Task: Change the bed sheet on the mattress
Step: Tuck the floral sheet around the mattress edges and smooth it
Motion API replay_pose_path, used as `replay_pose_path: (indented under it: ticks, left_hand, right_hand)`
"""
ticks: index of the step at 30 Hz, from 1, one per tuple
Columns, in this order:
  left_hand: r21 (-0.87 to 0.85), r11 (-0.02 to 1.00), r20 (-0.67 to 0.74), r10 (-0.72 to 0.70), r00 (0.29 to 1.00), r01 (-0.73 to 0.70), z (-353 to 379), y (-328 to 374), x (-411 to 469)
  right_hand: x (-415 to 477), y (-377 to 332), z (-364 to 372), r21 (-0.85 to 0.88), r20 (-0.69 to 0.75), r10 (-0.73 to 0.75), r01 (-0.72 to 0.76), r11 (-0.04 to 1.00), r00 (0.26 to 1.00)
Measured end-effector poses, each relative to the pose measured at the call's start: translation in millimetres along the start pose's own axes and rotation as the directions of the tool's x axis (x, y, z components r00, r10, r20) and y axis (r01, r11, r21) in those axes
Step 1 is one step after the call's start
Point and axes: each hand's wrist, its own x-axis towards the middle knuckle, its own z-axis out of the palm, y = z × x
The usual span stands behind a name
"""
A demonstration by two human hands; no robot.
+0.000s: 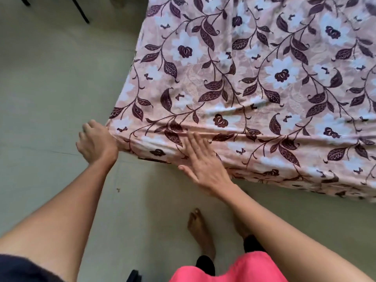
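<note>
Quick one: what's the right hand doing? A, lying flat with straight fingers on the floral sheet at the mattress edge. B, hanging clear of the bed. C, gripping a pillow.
A: the right hand lies flat, fingers straight, on the floral sheet where it folds over the near edge.

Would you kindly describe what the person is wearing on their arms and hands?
Both forearms are bare. The left hand and right hand show no gloves, rings or watch. A dark sleeve covers the left upper arm; no sleeve shows on the right.
</note>
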Motion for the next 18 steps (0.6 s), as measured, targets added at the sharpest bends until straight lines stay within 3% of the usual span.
replay_pose_path:
  ticks: [3, 6, 9, 14, 18]
  left_hand:
    - [-0.018, 0.997, 0.058, 0.069, 0.996, -0.068, 1.7, -4.9, 9.3]
    - [-0.168, 0.979, 0.109, -0.095, 0.989, 0.113, 0.0, 14.8, -5.0]
    - [-0.274, 0.938, 0.192, -0.163, 0.968, 0.212, 1.4, 32.2, -40.2]
    - [-0.314, 0.879, 0.304, -0.264, 0.915, 0.358, 5.2, 49.9, -76.0]
    - [-0.253, 0.909, 0.298, -0.251, 0.921, 0.33, 0.7, 57.3, -68.8]
  right_hand:
    - [1.3, 35.3, -18.4, -0.011, -0.108, 0.173, -0.175, 0.984, 0.979]
    - [2.5, 74.5, -30.3, 0.0, -0.083, 0.432, -0.434, 0.901, 0.898]
    - [10.0, 85.0, -25.8, -0.042, -0.004, 0.526, -0.525, 0.85, 0.851]
    - [32.4, 34.8, -5.1, -0.045, -0.03, 0.32, -0.321, 0.946, 0.947]
    - [32.7, 7.0, 2.9, 0.031, 0.0, 0.116, -0.116, 0.993, 0.993]
